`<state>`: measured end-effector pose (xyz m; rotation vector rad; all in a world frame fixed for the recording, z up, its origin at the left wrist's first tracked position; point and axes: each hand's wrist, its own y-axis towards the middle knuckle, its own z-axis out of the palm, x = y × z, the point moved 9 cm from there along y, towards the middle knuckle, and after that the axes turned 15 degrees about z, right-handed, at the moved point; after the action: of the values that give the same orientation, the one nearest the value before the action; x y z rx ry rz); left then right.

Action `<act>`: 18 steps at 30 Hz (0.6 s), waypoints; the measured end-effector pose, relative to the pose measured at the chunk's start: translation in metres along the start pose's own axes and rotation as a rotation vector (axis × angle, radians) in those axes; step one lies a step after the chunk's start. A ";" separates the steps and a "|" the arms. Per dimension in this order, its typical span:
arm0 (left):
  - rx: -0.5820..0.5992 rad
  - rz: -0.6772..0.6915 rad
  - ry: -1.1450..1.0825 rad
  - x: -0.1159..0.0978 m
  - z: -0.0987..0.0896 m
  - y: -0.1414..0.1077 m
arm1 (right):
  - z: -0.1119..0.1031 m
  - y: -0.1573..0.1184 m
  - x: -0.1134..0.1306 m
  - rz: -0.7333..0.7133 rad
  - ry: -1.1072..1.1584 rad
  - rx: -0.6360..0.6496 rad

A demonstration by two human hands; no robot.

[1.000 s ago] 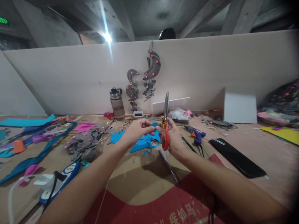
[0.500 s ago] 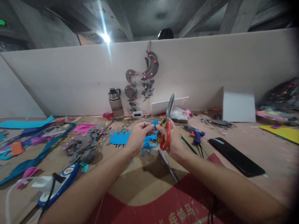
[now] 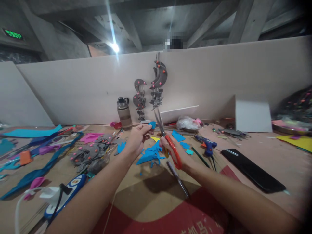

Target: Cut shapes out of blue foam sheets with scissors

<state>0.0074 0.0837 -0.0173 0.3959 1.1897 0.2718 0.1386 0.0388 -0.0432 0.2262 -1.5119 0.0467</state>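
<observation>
My left hand pinches a small blue felt piece between thumb and fingers, raised above the table. In my right hand are scissors with red and yellow handles. Their blades point up and away, slightly parted, just right of the blue piece and apart from it. Beneath the hands lie several blue felt scraps on cardboard. A pen-like stick lies below the right hand.
A glue gun and a black phone lie at right. At left are grey felt pieces and a blue-and-white power strip. A bottle stands by the white partition, where grey moon ornaments hang.
My hands have moved apart, the left one leftward with the blue piece. The scissors have tilted to the left and their blades have parted. The view has shifted a little.
</observation>
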 end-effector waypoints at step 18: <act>-0.168 0.036 -0.224 0.012 0.000 -0.007 | 0.015 -0.003 -0.019 0.069 0.009 0.134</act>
<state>0.0114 0.0823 -0.0305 0.2932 0.9335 0.3470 0.1236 0.0352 -0.0619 0.2806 -1.5086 0.2049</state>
